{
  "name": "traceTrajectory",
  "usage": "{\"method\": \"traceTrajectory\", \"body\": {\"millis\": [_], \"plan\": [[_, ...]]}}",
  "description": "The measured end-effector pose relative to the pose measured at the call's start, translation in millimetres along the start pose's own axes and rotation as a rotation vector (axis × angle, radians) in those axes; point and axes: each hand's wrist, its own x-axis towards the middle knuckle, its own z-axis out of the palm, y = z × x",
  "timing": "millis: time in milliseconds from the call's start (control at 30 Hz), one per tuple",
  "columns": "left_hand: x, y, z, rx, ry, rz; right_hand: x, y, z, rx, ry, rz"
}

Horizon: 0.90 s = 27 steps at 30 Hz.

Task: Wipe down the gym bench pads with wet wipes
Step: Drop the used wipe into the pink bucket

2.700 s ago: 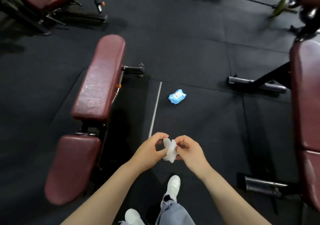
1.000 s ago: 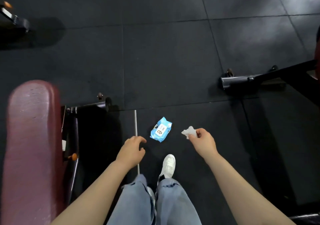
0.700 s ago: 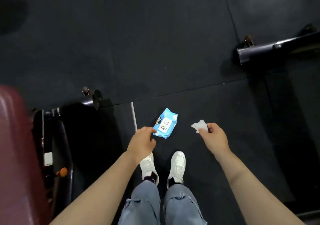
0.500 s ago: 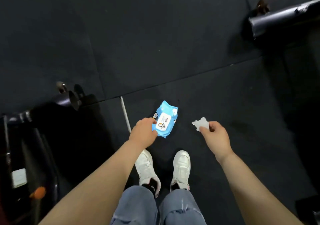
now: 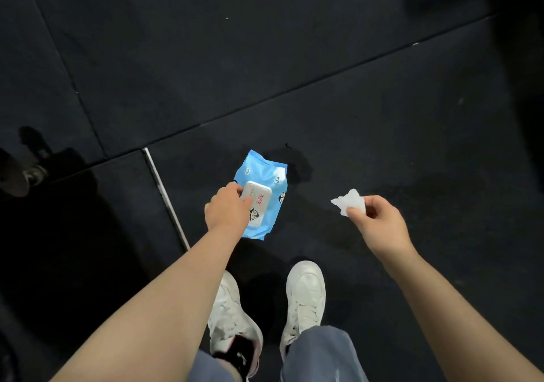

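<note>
Left hand (image 5: 228,209) is down on the blue wet wipes pack (image 5: 263,194) lying flat on the black floor (image 5: 294,72), fingers curled over its white lid; whether it grips or just touches, I cannot tell. Right hand (image 5: 375,224) pinches 1 crumpled wipe (image 5: 348,202) above the floor. No bench pads in view, so by my read the wiping is not underway; this is restocking.

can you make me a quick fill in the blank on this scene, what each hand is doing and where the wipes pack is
1. The blue wipes pack lies on the black ____.
2. The right hand pinches a crumpled white ____.
3. The ____ hand touches the pack's white lid.
4. Below the pack stand two white ____.

Missing words: floor; wipe; left; shoes
</note>
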Motion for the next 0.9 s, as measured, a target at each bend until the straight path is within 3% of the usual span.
{"method": "traceTrajectory", "body": {"millis": [533, 900], "plan": [[5.4, 13.0, -18.2, -0.265, -0.198, -0.106, -2.3, -29.7, -14.8, 0.082, 0.002, -0.059], [-104.8, 76.0, -167.3, -0.573, -0.164, -0.060, -116.4, -129.4, -111.3, 0.226, 0.059, -0.121]]}}
